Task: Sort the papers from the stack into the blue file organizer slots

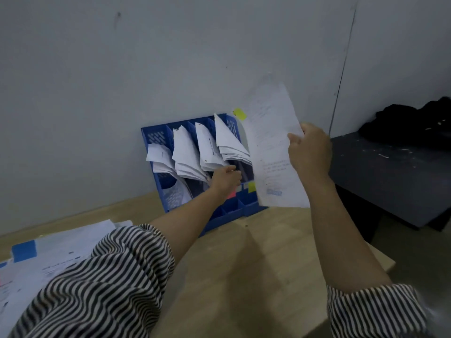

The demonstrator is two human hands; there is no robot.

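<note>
Right hand (309,152) gripping a printed sheet (273,147) by its right edge, thumb over the front, holding it upright in the air just right of the blue file organizer (156,135). Sheet overlapping the organizer's right end from this view, a yellow sticky tab (240,113) poking out at its upper left edge. Left hand (225,178) reaching forward into the organizer, fingers curling at the lower edges of the filed papers (231,142) between the third and fourth slots; impossible telling whether pinching a page or only touching. Hands sitting well apart, left one lower and farther forward, right one raised. Organizer leaning against the grey wall (122,69) at the back of the wooden table (256,252), all four slots carrying white pages fanning out. Remaining stack (61,250) lying flat at the table's left, near the left elbow, partly hiding under the striped sleeve (102,284). Dark side table (390,176) standing at right, black cloth (415,120) resting on it.
</note>
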